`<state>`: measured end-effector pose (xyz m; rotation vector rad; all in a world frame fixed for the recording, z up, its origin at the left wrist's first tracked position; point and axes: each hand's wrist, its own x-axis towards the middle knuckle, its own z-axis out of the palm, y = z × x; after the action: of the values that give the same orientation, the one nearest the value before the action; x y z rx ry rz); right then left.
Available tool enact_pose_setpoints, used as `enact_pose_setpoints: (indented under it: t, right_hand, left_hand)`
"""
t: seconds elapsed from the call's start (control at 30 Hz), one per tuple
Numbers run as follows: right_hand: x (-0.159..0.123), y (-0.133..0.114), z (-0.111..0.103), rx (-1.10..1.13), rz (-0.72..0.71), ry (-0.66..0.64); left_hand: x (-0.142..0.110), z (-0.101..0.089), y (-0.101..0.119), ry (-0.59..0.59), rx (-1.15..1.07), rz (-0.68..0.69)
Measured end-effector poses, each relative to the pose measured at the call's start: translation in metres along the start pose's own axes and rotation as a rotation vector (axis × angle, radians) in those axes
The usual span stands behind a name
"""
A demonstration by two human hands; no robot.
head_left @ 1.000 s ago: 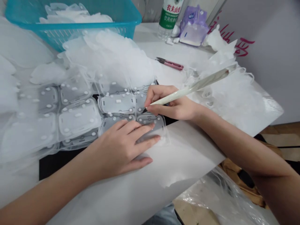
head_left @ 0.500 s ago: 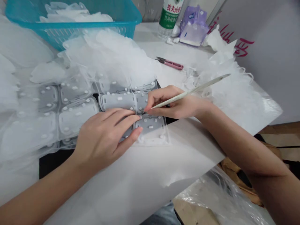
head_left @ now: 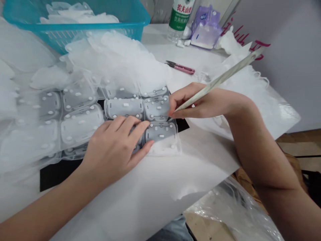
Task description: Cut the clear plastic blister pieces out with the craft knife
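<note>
A translucent silicone sheet (head_left: 82,118) of moulded rounded-rectangle pads with white dots lies over a black mat (head_left: 54,174) on the white table. My left hand (head_left: 114,149) rests flat on the sheet's near part, fingers stretched out toward the pad (head_left: 162,132) at the sheet's right corner. My right hand (head_left: 200,103) pinches a long pale stick-like tool (head_left: 220,78), its tip touching the sheet at the pad's upper right edge. The tool's far end points up to the right.
A teal basket (head_left: 135,16) of white pieces stands at the back left, a heap of translucent trimmings (head_left: 120,57) in front of it. Pink scissors (head_left: 182,68), a green-labelled bottle (head_left: 180,15) and a purple tissue pack (head_left: 204,28) lie behind. Clear plastic bags (head_left: 230,214) hang below the table edge.
My left hand slid back left off the corner pad, uncovering it. My right hand moved right and the tool's far end swung higher.
</note>
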<state>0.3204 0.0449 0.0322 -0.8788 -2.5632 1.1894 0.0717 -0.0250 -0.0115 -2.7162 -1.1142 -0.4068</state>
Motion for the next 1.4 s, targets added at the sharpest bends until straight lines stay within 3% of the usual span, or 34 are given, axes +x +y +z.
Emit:
enact_pose_setpoints:
  t: [0.27, 0.33, 0.4, 0.47, 0.53, 0.57, 0.6, 0.63, 0.7, 0.8, 0.87, 1.0, 1.23, 1.33, 1.4]
  right_hand:
    - [-0.001, -0.001, 0.000, 0.089, -0.011, -0.001]
    - [0.000, 0.001, 0.001, 0.144, -0.008, 0.052]
    - [0.002, 0.008, 0.002, 0.176, -0.010, 0.242]
    - [0.002, 0.020, 0.002, 0.086, 0.010, 0.579]
    - [0.001, 0.033, 0.003, -0.225, 0.130, 0.906]
    - [-0.001, 0.039, 0.003, -0.415, 0.244, 0.955]
    - [-0.002, 0.043, 0.005, -0.564, 0.373, 0.937]
    - [-0.004, 0.046, 0.007, -0.605, 0.411, 0.929]
    - [-0.009, 0.046, 0.013, -0.656, 0.423, 0.923]
    - [-0.016, 0.039, 0.029, -0.710, 0.418, 0.866]
    - [-0.021, 0.035, 0.041, -0.722, 0.432, 0.830]
    - [-0.027, 0.031, 0.057, -0.702, 0.469, 0.802]
    - [-0.033, 0.011, 0.067, -0.623, 0.468, 0.905]
    - [-0.035, -0.017, 0.092, -0.590, 0.395, 0.959]
    - [-0.034, -0.038, 0.114, -0.566, 0.270, 0.880]
  left_hand:
    - [0.002, 0.003, -0.001, -0.026, -0.002, -0.020]
    - [0.001, 0.003, -0.002, -0.032, -0.042, -0.016]
    - [0.001, 0.002, -0.004, -0.033, -0.101, -0.016]
    - [0.000, -0.001, -0.004, -0.007, -0.159, -0.025]
    - [-0.001, -0.003, -0.003, 0.069, -0.186, -0.050]
    - [-0.002, -0.005, -0.003, 0.110, -0.185, -0.070]
    - [-0.005, -0.006, -0.003, 0.132, -0.173, -0.104]
    - [-0.008, -0.007, -0.003, 0.117, -0.150, -0.144]
    - [-0.020, -0.010, -0.004, 0.005, -0.070, -0.298]
    - [-0.050, -0.014, -0.010, -0.010, 0.036, -0.520]
    - [-0.074, -0.018, -0.014, -0.027, 0.064, -0.579]
    - [-0.110, -0.031, -0.013, -0.091, 0.052, -0.523]
    - [-0.136, -0.059, 0.008, -0.171, 0.011, -0.431]
    - [-0.148, -0.076, 0.002, -0.203, -0.008, -0.375]
    - [-0.155, -0.086, -0.010, -0.201, 0.004, -0.382]
